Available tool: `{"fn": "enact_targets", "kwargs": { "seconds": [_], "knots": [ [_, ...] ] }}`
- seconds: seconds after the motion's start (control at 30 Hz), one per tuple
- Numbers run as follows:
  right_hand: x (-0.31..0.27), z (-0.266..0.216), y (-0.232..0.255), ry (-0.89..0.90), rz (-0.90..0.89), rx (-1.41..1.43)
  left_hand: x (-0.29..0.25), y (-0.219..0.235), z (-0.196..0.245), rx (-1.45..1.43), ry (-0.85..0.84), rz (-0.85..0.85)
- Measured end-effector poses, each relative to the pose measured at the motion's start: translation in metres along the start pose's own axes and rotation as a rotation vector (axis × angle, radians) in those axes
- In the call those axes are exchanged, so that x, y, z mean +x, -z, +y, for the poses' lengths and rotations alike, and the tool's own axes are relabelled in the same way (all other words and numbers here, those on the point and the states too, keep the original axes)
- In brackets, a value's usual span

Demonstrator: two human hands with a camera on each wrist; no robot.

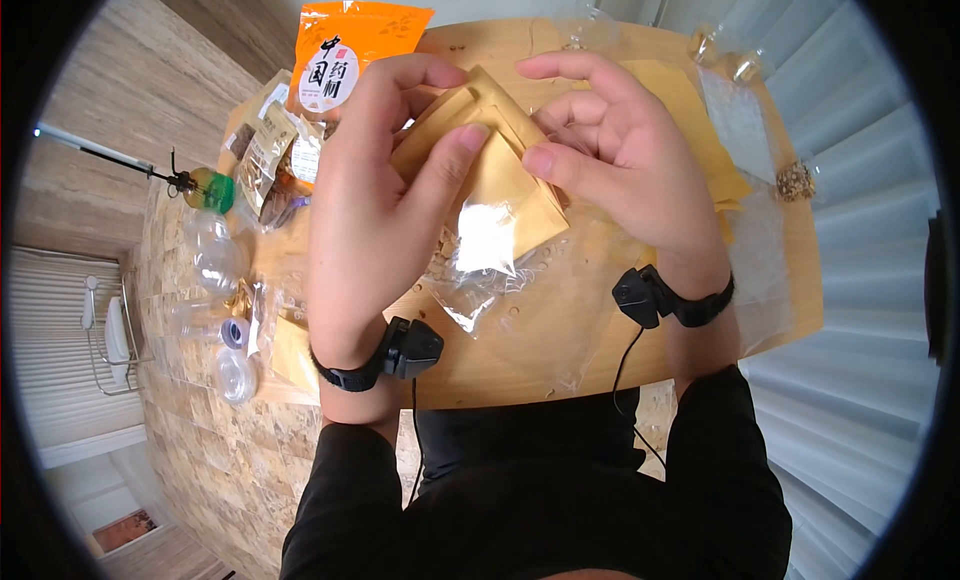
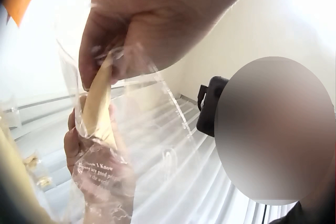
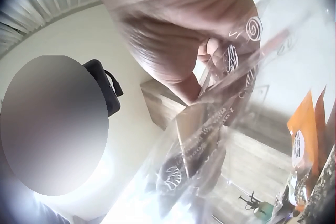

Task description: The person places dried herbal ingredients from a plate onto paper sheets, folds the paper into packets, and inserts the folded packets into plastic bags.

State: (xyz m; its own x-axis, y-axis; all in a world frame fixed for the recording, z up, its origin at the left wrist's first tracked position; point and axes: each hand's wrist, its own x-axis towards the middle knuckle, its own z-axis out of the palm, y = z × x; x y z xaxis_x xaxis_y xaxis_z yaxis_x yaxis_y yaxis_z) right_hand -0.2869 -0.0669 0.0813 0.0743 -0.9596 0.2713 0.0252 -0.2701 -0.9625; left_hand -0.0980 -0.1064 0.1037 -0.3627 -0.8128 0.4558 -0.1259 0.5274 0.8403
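Observation:
Over the table, my left hand (image 1: 365,190) pinches a folded kraft paper envelope (image 1: 502,180), its thumb lying across the paper's upper part. A clear plastic bag (image 2: 105,176) with white printing hangs around the envelope, whose narrow edge shows inside the film in the left wrist view. My right hand (image 1: 640,160) pinches the bag's film at the envelope's right edge between thumb and curled fingers, the index finger raised. In the right wrist view the printed film (image 3: 210,129) drapes below that hand. Small pale pieces (image 1: 445,245) lie behind the bag, partly covered.
An orange pouch (image 1: 390,25) stands at the back left beside other packets (image 1: 268,145). A green spray bottle (image 1: 210,190) and clear plastic jars (image 1: 218,260) are at the left. More kraft envelopes (image 1: 690,110) and a jar of brown bits (image 1: 796,182) lie at the right.

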Motion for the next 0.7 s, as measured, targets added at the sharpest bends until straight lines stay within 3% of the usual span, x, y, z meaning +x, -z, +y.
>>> {"fn": "enact_targets", "kwargs": {
  "seconds": [0.07,0.13,0.23,0.33,0.4,0.5,0.63,0.7],
  "knots": [
    [0.0,-0.001,0.0,0.005,-0.042,-0.028,0.001,-0.002,-0.005,0.052,-0.085,0.004],
    [-0.001,-0.003,-0.001,-0.033,-0.039,-0.002,0.002,-0.004,-0.004,-0.073,-0.05,0.165],
    [-0.001,-0.001,-0.001,-0.034,-0.044,0.027,0.003,-0.001,-0.007,-0.082,-0.107,0.218],
    [0.0,-0.003,-0.002,-0.028,-0.079,0.03,-0.002,-0.005,-0.002,0.115,-0.048,0.024],
    [0.0,-0.001,-0.002,-0.059,-0.102,0.029,-0.001,-0.005,-0.006,0.161,-0.108,-0.073],
    [0.002,0.005,0.002,-0.021,-0.087,-0.021,-0.002,-0.004,-0.005,0.066,-0.006,-0.088],
    [0.005,0.006,0.003,0.073,0.063,-0.069,-0.002,0.0,0.002,-0.044,0.035,-0.123],
    [0.005,0.004,0.004,0.091,0.088,-0.06,-0.003,0.006,0.004,0.102,-0.063,-0.294]
  ]
}}
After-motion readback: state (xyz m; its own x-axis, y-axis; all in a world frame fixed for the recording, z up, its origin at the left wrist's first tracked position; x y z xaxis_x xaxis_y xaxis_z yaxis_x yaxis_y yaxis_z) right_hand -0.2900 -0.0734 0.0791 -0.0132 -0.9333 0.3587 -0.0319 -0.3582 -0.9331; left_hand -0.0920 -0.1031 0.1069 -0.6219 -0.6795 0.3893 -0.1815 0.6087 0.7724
